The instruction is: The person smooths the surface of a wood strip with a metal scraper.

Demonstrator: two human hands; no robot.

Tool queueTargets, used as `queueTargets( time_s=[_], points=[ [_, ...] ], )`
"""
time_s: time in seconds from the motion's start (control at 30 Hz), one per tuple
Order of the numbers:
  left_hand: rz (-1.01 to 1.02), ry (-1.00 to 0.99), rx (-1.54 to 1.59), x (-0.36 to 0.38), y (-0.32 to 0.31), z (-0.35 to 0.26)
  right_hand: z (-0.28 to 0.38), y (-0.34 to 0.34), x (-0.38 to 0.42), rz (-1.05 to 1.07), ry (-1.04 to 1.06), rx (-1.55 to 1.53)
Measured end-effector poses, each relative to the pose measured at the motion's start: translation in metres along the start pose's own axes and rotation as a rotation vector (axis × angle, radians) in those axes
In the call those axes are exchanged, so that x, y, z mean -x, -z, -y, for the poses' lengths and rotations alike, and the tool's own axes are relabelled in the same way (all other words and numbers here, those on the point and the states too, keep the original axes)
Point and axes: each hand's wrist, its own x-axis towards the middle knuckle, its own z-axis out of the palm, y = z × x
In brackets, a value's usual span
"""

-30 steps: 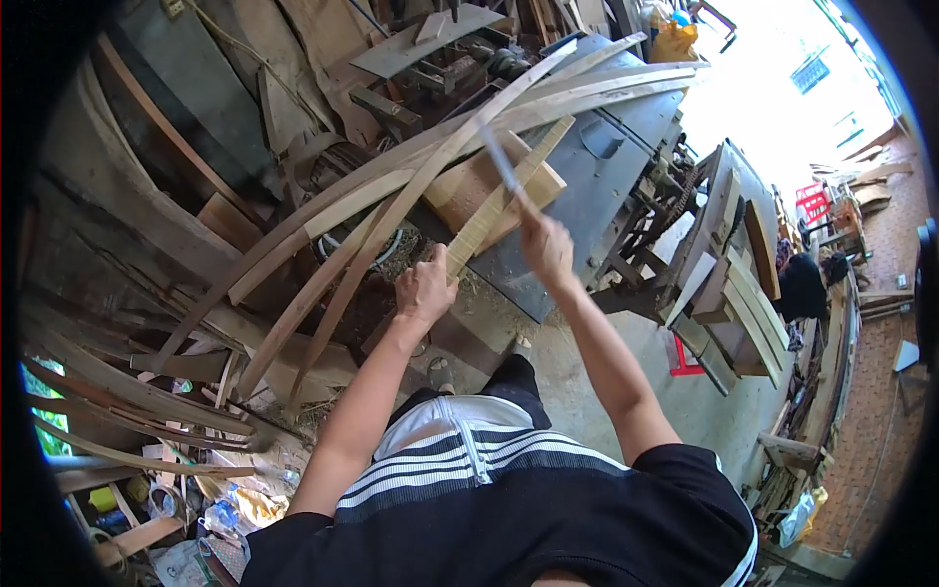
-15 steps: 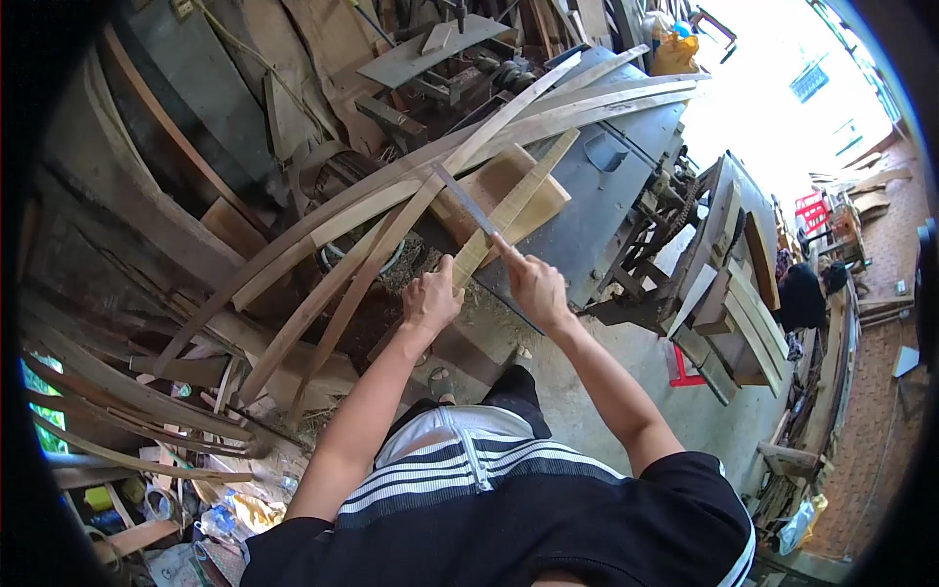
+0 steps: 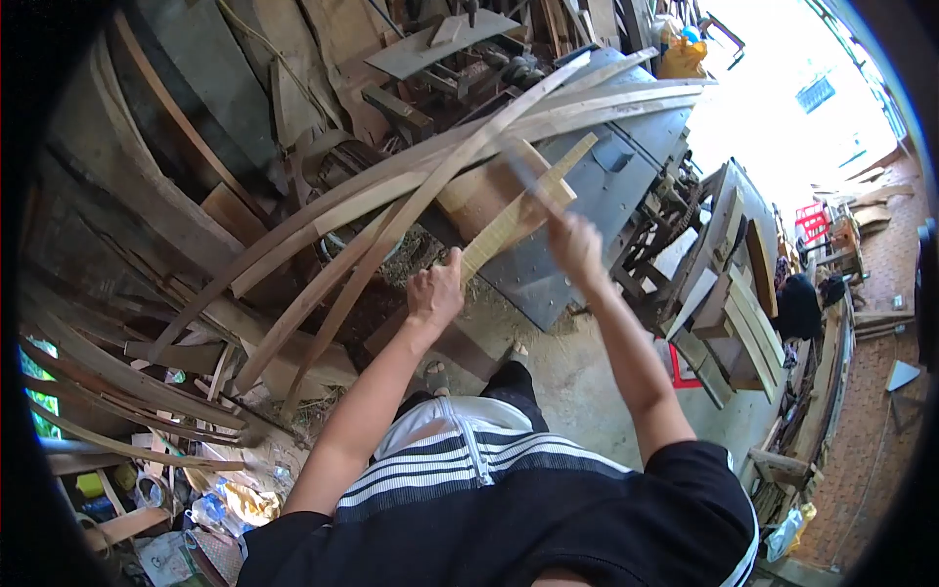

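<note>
My left hand [image 3: 436, 291] is closed around the near end of a pale wooden strip [image 3: 501, 232], thumb along its top. The strip slants away to the upper right across a wider wooden block [image 3: 472, 199]. In my right hand [image 3: 577, 245], blurred by motion, is the handle of a long flat metal file [image 3: 526, 172]. Its blade points up and left over the strip, too smeared to show whether it touches the wood.
Long curved wooden pieces [image 3: 391, 188] cross just beyond the block. A dark metal machine table [image 3: 626, 171] lies under and right of the work. Stacked boards [image 3: 748, 313] stand at right, near a red plastic item [image 3: 682, 367]. Scraps and bags [image 3: 230, 509] lie lower left.
My right hand has swung right and slightly up along the strip with the file. My left hand keeps its grip on the near end; the view has shifted slightly.
</note>
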Motion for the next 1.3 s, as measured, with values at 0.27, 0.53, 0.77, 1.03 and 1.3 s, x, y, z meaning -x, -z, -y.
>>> queueTargets(
  time_s=[0.27, 0.53, 0.77, 1.03, 1.3],
  points=[
    [-0.119, -0.093, -0.119, -0.004, -0.008, 0.001, 0.028, 0.027, 0.024, -0.015, 0.241, -0.107],
    [-0.133, -0.129, -0.105, -0.001, -0.002, -0.001, -0.014, 0.027, -0.018, 0.037, -0.092, -0.006],
    [-0.131, -0.084, -0.113, 0.000, -0.014, -0.001, -0.013, 0.030, -0.002, 0.092, 0.091, 0.001],
    [-0.092, -0.055, -0.072, -0.010, -0.009, -0.002, 0.019, 0.030, 0.021, 0.032, 0.288, -0.047],
    [-0.042, -0.048, -0.046, -0.009, 0.001, -0.010, -0.021, 0.016, -0.015, 0.018, 0.057, 0.015]
  ],
)
